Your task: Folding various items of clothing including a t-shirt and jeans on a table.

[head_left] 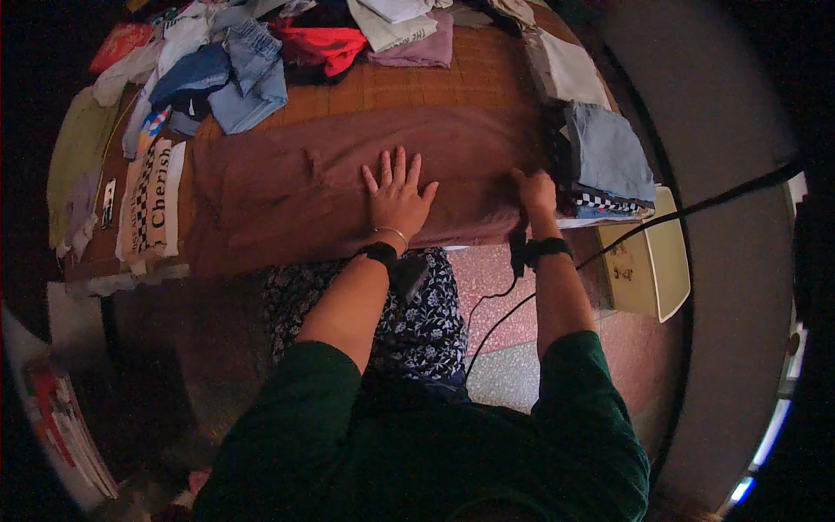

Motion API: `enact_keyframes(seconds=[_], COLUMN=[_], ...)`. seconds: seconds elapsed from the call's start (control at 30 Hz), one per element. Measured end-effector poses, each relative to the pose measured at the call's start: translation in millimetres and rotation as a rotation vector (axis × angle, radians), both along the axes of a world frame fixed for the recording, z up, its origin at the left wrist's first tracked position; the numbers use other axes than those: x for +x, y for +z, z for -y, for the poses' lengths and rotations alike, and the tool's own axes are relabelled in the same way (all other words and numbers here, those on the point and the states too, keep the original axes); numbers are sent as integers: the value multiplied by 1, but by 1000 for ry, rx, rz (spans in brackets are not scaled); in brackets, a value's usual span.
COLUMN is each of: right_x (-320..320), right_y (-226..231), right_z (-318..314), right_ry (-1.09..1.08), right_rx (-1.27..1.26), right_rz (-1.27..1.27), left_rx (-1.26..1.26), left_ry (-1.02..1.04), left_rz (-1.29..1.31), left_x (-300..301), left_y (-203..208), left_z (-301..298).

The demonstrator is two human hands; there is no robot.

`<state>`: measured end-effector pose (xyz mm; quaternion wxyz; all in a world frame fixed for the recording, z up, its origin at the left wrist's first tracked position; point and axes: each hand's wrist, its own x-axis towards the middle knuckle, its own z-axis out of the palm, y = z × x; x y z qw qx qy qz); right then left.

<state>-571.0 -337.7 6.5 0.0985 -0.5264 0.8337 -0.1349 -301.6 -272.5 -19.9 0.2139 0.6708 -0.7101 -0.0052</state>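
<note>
Maroon cloth [287, 187]; left hand [396, 196] flat, fingers apart; right hand [533, 190] fingers clamped on its edge

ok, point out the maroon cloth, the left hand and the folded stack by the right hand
maroon cloth [278, 187]: head view, flat middle of its left half.
left hand [396, 200]: head view, back of the hand, pressed flat on the cloth.
folded stack [609, 157]: head view, top grey-blue garment.

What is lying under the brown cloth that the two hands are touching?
The brown cloth lies on a woven orange mat that shows behind it. The left hand rests flat on it; the right hand grips its edge. Anything directly beneath is covered.
</note>
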Motion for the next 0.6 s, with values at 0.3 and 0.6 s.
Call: enact_keyframes(seconds=[0.3,0.6], right_x=[3,-61], right_y=[-9,-47], right_z=[-9,22], right_ry=[149,115], right_rx=[-138,-38], right_rz=[-96,407], left_rx=[65,65], left_ry=[57,-18], left_rz=[-91,-125], left_x=[-16,-62], left_y=[-3,1], left_z=[9,18])
